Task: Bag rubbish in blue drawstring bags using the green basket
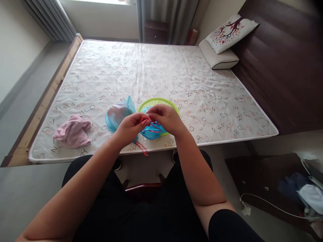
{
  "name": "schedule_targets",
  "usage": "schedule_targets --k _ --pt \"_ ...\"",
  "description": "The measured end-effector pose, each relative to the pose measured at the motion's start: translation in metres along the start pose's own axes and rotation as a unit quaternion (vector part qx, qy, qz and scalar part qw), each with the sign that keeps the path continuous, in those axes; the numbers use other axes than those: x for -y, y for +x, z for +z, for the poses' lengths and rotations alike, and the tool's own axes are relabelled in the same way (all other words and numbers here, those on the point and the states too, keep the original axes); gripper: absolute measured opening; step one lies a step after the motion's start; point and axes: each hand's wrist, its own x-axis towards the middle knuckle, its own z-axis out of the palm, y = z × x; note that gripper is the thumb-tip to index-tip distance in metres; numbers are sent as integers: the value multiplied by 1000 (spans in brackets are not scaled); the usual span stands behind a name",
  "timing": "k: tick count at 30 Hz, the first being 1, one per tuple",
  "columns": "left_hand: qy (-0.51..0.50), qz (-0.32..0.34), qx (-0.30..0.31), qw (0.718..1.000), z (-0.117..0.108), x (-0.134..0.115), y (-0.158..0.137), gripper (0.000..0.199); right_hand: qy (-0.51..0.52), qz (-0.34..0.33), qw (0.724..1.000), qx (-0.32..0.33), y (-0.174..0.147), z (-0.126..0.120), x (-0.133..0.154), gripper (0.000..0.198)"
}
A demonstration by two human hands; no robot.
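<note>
A thin red cord [154, 129] runs in loops between my hands, with one loose end hanging below them over the mattress edge. My left hand [130, 129] pinches the cord between thumb and fingers. Close against it, the fingers of my right hand [168, 119] are also closed on the cord; its fingertips are partly hidden. Beneath the hands lies blue plastic [151, 134], partly inside a lime-green basket [158, 99]. Just left of the basket rests a filled blue plastic bag [113, 117] with something brownish showing through.
A crumpled pink cloth [73, 131] lies left on the letter-printed mattress [176, 70]. At the far right sit a cushion [232, 33] and a white bolster [219, 56] by the dark headboard [277, 60]. A cable [272, 205] crosses a dark surface at lower right.
</note>
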Motion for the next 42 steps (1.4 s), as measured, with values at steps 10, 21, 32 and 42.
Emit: schedule_targets --k 10,21,32,42 --pt "-19 -41 -144 989 15 -11 -2 41 190 91 973 -97 -29 17 28 51" --pt "-6 -46 -70 997 23 -42 -14 51 -403 6 904 -139 -61 54 20 13" --pt "28 -34 -8 999 11 -32 -32 60 -393 -74 914 -68 -52 36 17 15" --pt "-33 -54 -66 996 16 -13 -40 57 -268 -28 953 -140 -49 48 3 17"
